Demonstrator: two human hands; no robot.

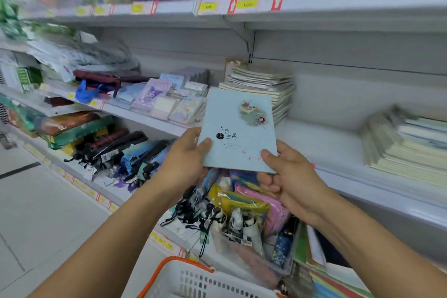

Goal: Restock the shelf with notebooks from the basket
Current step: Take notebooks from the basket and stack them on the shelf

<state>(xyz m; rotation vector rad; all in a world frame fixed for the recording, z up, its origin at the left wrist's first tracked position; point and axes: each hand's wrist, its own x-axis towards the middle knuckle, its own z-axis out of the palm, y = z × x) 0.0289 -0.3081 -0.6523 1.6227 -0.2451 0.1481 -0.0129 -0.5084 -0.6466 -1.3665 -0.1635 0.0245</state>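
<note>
— What sits closest to the lens?

— The basket (193, 278), white with an orange rim, at six o'clock along the bottom edge.

— And the hands?

— Both grip one pale blue notebook (238, 128) at frame centre. The left hand (186, 159) pinches its lower left corner, thumb on the cover. The right hand (287, 176) pinches the lower right corner the same way, fingers curled beneath.

— Where is the notebook relative to the shelf?

— Held in the air in front of the white shelf (321, 145). A notebook stack (263, 89) lies at twelve o'clock from it; another stack (411, 145) at three o'clock. Folded umbrellas (121, 152) lie at eight o'clock.
</note>
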